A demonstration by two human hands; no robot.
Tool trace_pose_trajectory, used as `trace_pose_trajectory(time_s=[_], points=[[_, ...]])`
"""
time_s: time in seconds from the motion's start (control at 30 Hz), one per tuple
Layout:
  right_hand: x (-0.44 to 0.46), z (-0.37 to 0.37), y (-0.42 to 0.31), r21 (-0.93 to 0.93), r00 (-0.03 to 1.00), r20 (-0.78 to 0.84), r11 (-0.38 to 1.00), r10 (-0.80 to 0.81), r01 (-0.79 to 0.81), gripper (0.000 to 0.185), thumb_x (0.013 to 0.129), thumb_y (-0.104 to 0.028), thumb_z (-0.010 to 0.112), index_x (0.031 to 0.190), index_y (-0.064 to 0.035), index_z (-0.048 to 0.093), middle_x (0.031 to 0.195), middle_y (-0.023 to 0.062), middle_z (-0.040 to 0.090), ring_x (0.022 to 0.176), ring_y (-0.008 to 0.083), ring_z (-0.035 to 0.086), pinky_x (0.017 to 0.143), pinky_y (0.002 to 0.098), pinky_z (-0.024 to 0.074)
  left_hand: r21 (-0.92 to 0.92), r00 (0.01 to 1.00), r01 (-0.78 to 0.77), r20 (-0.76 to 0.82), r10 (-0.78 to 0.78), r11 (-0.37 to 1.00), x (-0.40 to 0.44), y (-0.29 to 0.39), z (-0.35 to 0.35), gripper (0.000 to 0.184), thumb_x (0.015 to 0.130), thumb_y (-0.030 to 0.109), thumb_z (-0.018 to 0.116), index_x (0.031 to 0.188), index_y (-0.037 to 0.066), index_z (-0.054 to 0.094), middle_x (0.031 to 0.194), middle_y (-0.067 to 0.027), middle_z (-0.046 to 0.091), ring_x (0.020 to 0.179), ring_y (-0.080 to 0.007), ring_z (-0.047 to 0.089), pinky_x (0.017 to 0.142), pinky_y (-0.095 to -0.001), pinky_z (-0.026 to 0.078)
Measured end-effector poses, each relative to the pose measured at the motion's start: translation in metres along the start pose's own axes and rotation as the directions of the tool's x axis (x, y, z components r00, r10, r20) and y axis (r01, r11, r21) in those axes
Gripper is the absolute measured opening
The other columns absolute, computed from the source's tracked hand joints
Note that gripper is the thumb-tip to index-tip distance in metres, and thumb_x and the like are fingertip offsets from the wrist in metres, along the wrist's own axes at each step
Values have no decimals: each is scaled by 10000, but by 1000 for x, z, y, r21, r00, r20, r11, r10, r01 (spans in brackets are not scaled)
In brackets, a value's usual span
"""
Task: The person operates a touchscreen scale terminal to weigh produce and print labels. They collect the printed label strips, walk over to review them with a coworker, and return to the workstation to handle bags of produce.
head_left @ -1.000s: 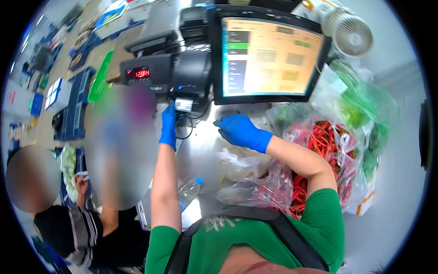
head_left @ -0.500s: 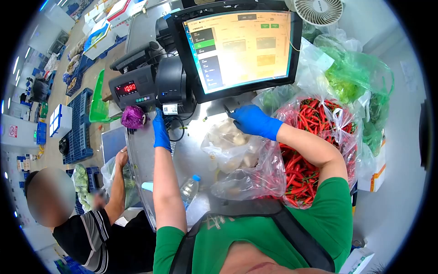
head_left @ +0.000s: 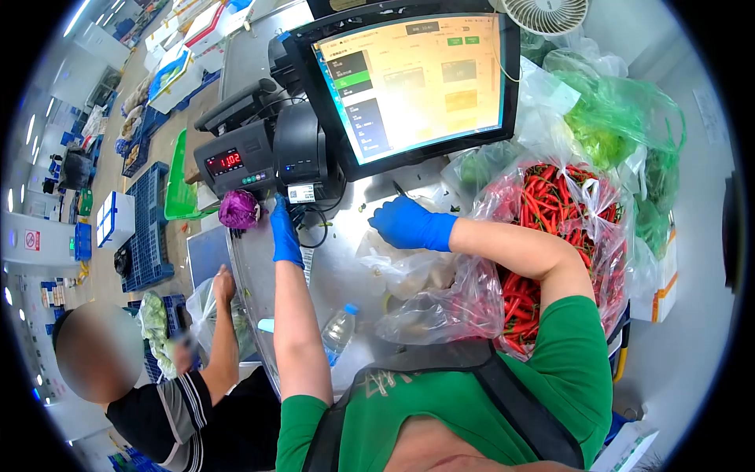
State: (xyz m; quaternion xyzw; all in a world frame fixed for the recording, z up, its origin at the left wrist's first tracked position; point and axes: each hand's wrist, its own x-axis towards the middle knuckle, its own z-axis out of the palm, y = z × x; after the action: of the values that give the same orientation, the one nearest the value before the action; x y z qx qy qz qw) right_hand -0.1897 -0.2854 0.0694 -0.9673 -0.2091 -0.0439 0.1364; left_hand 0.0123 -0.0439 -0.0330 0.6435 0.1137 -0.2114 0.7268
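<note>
My left hand (head_left: 285, 232), in a blue glove, reaches up to the white label (head_left: 301, 193) at the front of the black label printer (head_left: 299, 149); its fingers are close together at the label's edge. Beside it a purple cabbage (head_left: 239, 209) lies below the scale display (head_left: 230, 161), which shows red digits. My right hand (head_left: 409, 224), also gloved in blue, is closed over the metal counter (head_left: 338, 271), with a small dark pointed object (head_left: 399, 188) just above its fingers. What its fingers grip is hidden. Under that hand lies a clear bag with pale contents (head_left: 405, 271).
A large monitor (head_left: 417, 86) stands behind. Bagged red chillies (head_left: 550, 212) and green vegetables (head_left: 602, 134) fill the right side. A water bottle (head_left: 339, 332) lies near my left forearm. A co-worker (head_left: 169, 417) handles a bag at the left, beyond the counter edge.
The view has shifted. The blurred patch over the cabbage is gone and the scale digits differ. My right hand has moved slightly left, away from the bagged chillies. My left hand stays at the label.
</note>
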Motion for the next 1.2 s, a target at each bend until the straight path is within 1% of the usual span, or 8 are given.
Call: trace_pose_trajectory(time_s=[0.1,0.2,0.3,0.57,0.9,1.0,1.13,1.2], points=[[-7,19,-3,-17,996,79,999,48,-47,113,717,-148,562,785,-94,634,758,95,629,729,261,628,628,392,481,-21,1000,-6,20,7,1000,1,-1,0,402,912,506,450,961,135,599,871,-56,653,750,-179,634,651,-322,483],[-10,29,-6,-52,955,294,998,43,-29,142,725,-140,560,835,-76,623,804,104,622,755,266,613,649,397,479,-30,999,-14,31,15,999,2,-3,0,420,913,509,445,969,122,599,875,-64,653,764,-187,636,668,-321,488],[-14,30,-11,-83,978,206,996,-4,22,126,730,-138,552,815,-83,626,810,102,623,780,268,608,670,397,473,-34,999,-23,42,25,999,2,-5,0,436,914,513,437,980,114,600,883,-65,653,769,-191,635,681,-320,488],[-11,36,-12,-70,967,256,997,6,12,136,729,-141,549,832,-93,625,804,103,623,790,271,606,684,395,468,-21,1000,21,2,-21,1000,3,-3,2,462,913,532,422,976,114,609,908,-61,658,776,-182,623,741,-330,467],[-13,36,-9,-41,987,152,998,-50,56,175,725,-153,563,870,-80,628,765,110,634,748,271,616,641,412,470,19,999,43,25,-44,999,-11,9,11,449,919,495,439,954,83,615,878,-74,671,739,-165,637,672,-277,479],[-6,27,-6,-66,969,244,996,-48,66,170,734,-155,559,870,-83,631,782,117,635,759,277,625,646,411,478,-17,998,56,-10,-56,998,-17,15,20,427,929,441,433,969,70,642,836,-80,682,690,-159,643,650,-270,477],[15,17,-1,17,990,139,999,26,-28,123,769,-182,566,837,-106,634,790,113,630,735,270,637,622,403,497,-78,1000,-2,-8,2,997,-23,5,12,414,931,421,444,994,61,639,847,-89,680,687,-169,646,645,-274,489],[39,-10,-1,-42,993,74,995,94,-91,120,776,-200,577,822,-104,632,793,96,624,740,268,629,609,404,493,-108,1000,15,24,-12,994,-19,3,12,392,924,418,469,1019,74,630,892,-88,678,752,-175,654,679,-270,502]])
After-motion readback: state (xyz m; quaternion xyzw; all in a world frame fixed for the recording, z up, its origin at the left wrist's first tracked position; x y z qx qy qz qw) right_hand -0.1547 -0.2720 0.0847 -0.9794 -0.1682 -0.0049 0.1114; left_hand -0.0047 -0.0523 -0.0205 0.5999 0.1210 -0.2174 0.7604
